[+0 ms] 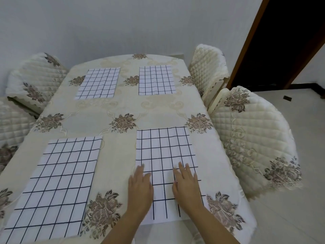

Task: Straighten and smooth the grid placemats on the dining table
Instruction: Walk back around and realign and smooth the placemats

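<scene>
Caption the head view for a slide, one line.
Left hand and right hand press flat on the near-right grid placemat, one of four on the floral-clothed dining table.

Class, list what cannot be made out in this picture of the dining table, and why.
Head view, near right placemat: parts hidden under the left hand and right hand.
Head view, near left placemat: near corner cut off by the frame edge.
Head view, doorway: room beyond too dark.
Head view, small dark thing on the floor: too small to identify.

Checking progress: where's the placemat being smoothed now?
Head view: near-right placemat on the table, under the left hand and right hand, by the quilted chair.
</scene>
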A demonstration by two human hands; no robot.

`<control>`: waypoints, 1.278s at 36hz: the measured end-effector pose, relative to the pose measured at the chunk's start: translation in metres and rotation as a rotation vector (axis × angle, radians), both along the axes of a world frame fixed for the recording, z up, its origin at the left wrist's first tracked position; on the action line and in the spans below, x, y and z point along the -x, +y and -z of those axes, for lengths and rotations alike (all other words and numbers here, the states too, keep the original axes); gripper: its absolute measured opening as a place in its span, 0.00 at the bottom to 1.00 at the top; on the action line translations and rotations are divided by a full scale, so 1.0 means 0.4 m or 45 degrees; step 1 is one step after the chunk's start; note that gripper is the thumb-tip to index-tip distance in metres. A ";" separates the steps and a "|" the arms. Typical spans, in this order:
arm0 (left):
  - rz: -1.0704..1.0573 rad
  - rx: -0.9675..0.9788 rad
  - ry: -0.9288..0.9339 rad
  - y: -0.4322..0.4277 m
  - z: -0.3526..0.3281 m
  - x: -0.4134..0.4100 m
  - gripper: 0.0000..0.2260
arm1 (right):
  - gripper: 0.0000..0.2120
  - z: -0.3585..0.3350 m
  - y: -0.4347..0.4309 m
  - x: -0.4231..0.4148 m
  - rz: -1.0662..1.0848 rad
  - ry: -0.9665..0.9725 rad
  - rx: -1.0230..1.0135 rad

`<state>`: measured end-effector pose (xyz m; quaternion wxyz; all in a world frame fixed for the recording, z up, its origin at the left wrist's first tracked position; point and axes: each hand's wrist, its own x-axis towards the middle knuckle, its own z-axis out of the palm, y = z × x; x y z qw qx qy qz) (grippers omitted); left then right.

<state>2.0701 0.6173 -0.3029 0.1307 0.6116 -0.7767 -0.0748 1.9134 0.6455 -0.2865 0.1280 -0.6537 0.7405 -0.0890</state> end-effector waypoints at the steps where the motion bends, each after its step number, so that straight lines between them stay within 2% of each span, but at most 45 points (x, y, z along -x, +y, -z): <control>1: 0.066 0.003 0.002 0.006 0.002 0.013 0.17 | 0.26 0.008 0.002 -0.015 -0.044 -0.008 0.047; 3: 0.155 -0.023 0.009 0.019 0.016 0.032 0.13 | 0.23 0.019 0.005 -0.047 -0.118 -0.018 0.102; 6: 0.217 -0.186 0.007 0.040 0.056 0.028 0.20 | 0.20 0.048 0.016 -0.079 -0.167 -0.085 0.002; 8: 0.233 -0.197 -0.040 0.051 0.079 0.010 0.23 | 0.19 0.077 0.035 -0.074 -0.204 -0.032 0.010; 12: 0.162 -0.131 -0.118 0.049 0.080 -0.010 0.25 | 0.25 0.097 0.055 -0.029 -0.224 0.075 0.005; 19: 0.010 -0.210 -0.133 0.023 0.072 -0.084 0.25 | 0.26 0.102 0.049 0.093 -0.021 0.090 0.019; 24: -0.037 -0.191 -0.161 0.008 0.065 -0.128 0.25 | 0.30 0.093 0.049 0.153 0.057 0.122 -0.034; 28: -0.053 -0.138 -0.129 -0.002 0.046 -0.092 0.24 | 0.23 0.069 0.009 0.115 0.123 0.101 0.105; 31: 0.079 -0.080 -0.125 -0.026 0.030 -0.017 0.21 | 0.24 0.038 -0.045 0.043 0.030 0.083 0.080; 35: 0.181 -0.219 -0.237 -0.066 0.040 0.054 0.24 | 0.23 0.040 -0.102 -0.057 -0.191 0.056 -0.072; 37: 0.175 -0.231 -0.250 -0.083 0.049 0.057 0.23 | 0.23 0.060 -0.120 -0.069 -0.246 0.050 -0.102; 40: 0.130 -0.248 -0.224 -0.113 0.042 0.038 0.27 | 0.24 0.079 -0.147 -0.040 -0.276 0.131 -0.058; 42: 0.116 -0.220 -0.217 -0.140 0.045 0.022 0.24 | 0.25 0.086 -0.174 -0.019 -0.285 0.170 -0.034; 46: 0.067 -0.246 -0.203 -0.205 0.044 0.006 0.26 | 0.25 0.081 -0.231 0.007 -0.268 0.162 -0.047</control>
